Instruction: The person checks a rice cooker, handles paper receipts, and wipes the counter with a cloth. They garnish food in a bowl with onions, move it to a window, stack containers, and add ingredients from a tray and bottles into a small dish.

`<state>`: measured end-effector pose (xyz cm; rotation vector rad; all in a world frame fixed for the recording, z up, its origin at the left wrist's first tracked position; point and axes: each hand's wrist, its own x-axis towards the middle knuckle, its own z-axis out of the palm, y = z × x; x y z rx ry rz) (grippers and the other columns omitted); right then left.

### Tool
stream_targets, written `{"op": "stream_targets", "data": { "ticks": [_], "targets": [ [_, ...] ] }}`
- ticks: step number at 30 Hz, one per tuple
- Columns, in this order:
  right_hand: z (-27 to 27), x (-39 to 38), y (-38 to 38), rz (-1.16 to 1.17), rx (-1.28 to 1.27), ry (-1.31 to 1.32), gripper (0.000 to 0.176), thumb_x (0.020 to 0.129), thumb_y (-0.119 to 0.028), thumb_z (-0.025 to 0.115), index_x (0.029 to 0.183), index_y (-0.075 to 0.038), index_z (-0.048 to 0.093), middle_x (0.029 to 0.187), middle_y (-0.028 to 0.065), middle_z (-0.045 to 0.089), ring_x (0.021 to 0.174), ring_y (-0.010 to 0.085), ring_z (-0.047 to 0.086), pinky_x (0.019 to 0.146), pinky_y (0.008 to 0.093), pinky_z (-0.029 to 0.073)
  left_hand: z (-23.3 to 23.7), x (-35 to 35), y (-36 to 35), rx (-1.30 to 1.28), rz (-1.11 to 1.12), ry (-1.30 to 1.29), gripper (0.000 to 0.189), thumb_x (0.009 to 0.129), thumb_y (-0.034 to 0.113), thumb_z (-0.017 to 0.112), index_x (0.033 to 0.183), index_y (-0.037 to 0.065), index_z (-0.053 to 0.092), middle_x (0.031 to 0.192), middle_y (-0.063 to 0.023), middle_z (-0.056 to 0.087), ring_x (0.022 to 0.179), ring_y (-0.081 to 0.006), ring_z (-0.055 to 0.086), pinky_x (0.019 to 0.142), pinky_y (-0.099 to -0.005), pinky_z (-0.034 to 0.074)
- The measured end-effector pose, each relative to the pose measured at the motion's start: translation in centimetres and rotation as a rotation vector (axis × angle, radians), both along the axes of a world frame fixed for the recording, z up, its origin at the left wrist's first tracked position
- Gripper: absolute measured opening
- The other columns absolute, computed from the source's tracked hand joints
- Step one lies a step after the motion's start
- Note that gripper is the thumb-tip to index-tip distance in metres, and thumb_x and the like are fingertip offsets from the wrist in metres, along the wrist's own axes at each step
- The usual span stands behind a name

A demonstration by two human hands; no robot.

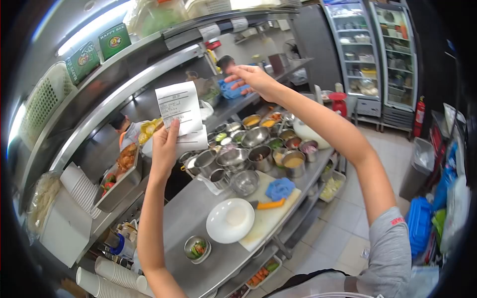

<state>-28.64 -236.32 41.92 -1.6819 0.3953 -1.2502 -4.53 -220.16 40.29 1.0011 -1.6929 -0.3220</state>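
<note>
steel counter (179, 218); l hand (165, 144) w/ 2 printed slips (180, 107).

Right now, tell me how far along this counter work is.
Apparently done: cut vegetables sit in a small bowl. In hand: the left hand holds printed slips; the right hand is raised, empty. Possibly left: the white plate shows no clear serving.
</note>
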Motion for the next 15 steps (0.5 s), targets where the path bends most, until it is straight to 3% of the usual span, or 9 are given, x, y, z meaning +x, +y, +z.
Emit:
{"op": "stream_targets", "data": {
  "ticks": [3, 6, 10, 13, 15],
  "targets": [
    [2.8, 5.1, -8.4, 0.073, 0.022, -0.173, 0.041, 0.086, -0.044, 0.052, 0.110, -0.011, 0.053, 0.104, 0.0031, 0.061, 0.082, 0.0134, 0.057, 0.073, 0.0310, 0.042, 2.7, 2.4, -4.8, -0.115, 0.124, -0.099, 0.034, 0.093, 0.029, 0.047, 0.096, -0.003, 0.061, 0.080, -0.0045, 0.063, 0.068, -0.0064, 0.056, 0.062, -0.0220, 0.045],
    [4.6, 7.9, -14.0, 0.052, 0.043, -0.264, 0.050, 0.084, -0.047, 0.054, 0.115, -0.009, 0.049, 0.106, 0.0057, 0.058, 0.080, 0.0148, 0.058, 0.065, 0.0313, 0.044, 4.2, 3.6, -8.6, -0.132, 0.155, -0.109, 0.035, 0.093, 0.030, 0.047, 0.094, -0.002, 0.061, 0.078, -0.0034, 0.062, 0.068, -0.0062, 0.054, 0.062, -0.0216, 0.043],
    [7.3, 8.9, -19.6, 0.049, 0.082, -0.351, 0.058, 0.081, -0.051, 0.056, 0.119, -0.008, 0.044, 0.109, 0.0076, 0.056, 0.079, 0.0170, 0.060, 0.064, 0.0310, 0.044, 6.4, 2.4, -13.2, -0.126, 0.126, -0.014, 0.034, 0.093, 0.030, 0.047, 0.093, -0.002, 0.062, 0.080, -0.0032, 0.062, 0.069, -0.0066, 0.053, 0.064, -0.0214, 0.042],
    [10.4, 9.3, -23.2, 0.077, 0.171, -0.461, 0.060, 0.079, -0.052, 0.058, 0.118, -0.010, 0.042, 0.109, 0.0055, 0.051, 0.087, 0.0196, 0.058, 0.065, 0.0329, 0.044, 8.6, 1.7, -17.2, -0.191, 0.152, -0.042, 0.034, 0.093, 0.030, 0.047, 0.093, -0.001, 0.061, 0.081, -0.0042, 0.063, 0.070, -0.0066, 0.053, 0.064, -0.0219, 0.042],
    [12.2, 9.2, -25.9, 0.222, 0.138, -0.468, 0.059, 0.077, -0.053, 0.061, 0.115, -0.012, 0.042, 0.110, 0.0061, 0.047, 0.083, 0.0196, 0.056, 0.061, 0.0328, 0.043, 9.6, 0.9, -19.2, -0.213, 0.191, -0.028, 0.034, 0.093, 0.030, 0.047, 0.094, -0.001, 0.062, 0.081, -0.0040, 0.063, 0.071, -0.0064, 0.053, 0.065, -0.0220, 0.042]
  ]
}}
